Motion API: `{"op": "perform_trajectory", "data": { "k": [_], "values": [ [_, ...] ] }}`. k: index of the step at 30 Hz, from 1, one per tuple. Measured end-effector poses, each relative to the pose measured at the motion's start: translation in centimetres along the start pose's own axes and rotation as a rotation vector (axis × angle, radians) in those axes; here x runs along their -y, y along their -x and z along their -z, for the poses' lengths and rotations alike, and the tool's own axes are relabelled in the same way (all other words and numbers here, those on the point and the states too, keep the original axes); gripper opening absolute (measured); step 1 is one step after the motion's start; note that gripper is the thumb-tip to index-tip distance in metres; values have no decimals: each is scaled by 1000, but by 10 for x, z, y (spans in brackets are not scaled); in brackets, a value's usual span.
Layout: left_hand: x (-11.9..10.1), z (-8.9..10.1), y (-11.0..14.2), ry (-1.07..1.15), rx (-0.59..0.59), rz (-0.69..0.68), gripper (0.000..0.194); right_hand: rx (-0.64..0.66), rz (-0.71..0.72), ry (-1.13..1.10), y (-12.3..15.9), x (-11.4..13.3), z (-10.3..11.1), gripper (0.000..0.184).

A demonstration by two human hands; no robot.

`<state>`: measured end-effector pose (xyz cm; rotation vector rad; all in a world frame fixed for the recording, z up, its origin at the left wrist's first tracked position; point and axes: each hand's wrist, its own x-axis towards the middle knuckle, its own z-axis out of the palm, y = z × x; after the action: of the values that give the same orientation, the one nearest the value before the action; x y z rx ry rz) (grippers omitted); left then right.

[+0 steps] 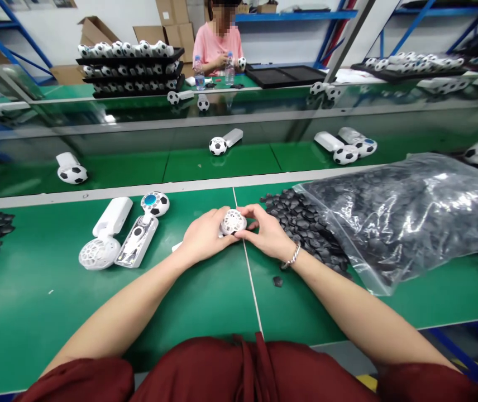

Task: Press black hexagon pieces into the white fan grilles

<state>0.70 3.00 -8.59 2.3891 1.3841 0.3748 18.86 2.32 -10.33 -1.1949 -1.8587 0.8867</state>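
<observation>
My left hand [206,233] is closed around a white device with a football-shaped head [234,222]. Openwork shows on the head's face, and part of its white handle sticks out under the palm. At the head's right edge, the thumb and fingers of my right hand [267,231] press against it; whether a small piece sits between those fingertips is hidden. Just right of that hand spreads a pile of small black pieces [301,223]. One loose black piece [278,281] lies nearer to me on the green table [205,304].
Left of my hands lie an openwork white device [99,253] and one with its handle opened [138,240]. A clear bag of black pieces [419,218] covers the right side. Beyond, a green conveyor [138,162] carries football devices; a person [218,44] sits opposite beside stacked trays [134,92].
</observation>
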Motion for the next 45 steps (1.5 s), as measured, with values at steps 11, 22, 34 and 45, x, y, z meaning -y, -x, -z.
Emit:
{"op": "perform_trajectory", "data": {
  "k": [11, 22, 34, 45],
  "values": [
    [2, 6, -3, -111, 28, -40, 65, 109, 62, 1081, -41, -38, 51, 20],
    [11, 4, -5, -65, -5, -122, 69, 19, 116, 943, -40, -24, 51, 23],
    [4, 1, -4, 36, -52, -74, 72, 95, 375, 392, 7, 15, 16, 13],
    [4, -2, -5, 59, -73, -60, 65, 129, 274, 349, 2, 21, 21, 3]
  ]
}}
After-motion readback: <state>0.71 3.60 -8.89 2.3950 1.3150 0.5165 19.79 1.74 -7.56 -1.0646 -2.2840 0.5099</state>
